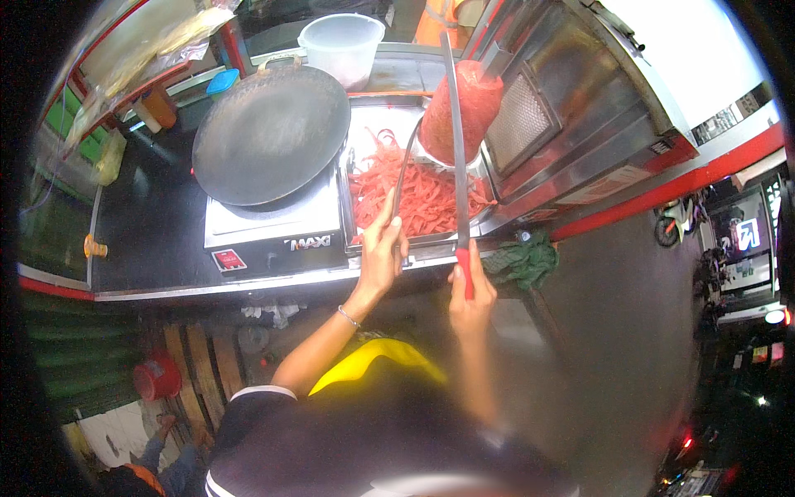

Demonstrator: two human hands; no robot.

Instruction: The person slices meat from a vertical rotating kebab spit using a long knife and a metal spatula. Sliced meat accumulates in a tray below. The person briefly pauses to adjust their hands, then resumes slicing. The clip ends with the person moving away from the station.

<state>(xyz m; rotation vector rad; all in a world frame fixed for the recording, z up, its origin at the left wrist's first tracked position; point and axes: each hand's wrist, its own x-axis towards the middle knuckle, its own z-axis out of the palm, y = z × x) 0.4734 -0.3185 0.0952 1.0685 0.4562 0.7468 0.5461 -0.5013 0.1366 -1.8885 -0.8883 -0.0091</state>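
Observation:
A long knife [460, 161] with a red handle is gripped in my right hand [473, 292]; its blade points away from me and overlaps the red meat cone [469, 102] in view. Whether blade and meat touch, I cannot tell. My left hand [384, 248] holds a thin, dark, curved metal tool [405, 163], whose far end reaches the left side of the cone's base. Below the cone, a metal tray [360, 112] holds a heap of thin red meat strips [413, 192]. The cone stands on a vertical spit beside a grill burner [522, 118].
A large dark wok-like pan [273, 133] sits on a stove [270, 233] left of the tray. Behind stands a translucent bucket [341, 50]. A green cloth [526, 258] hangs at the counter's front edge. People are partly visible beyond the counter and at lower left.

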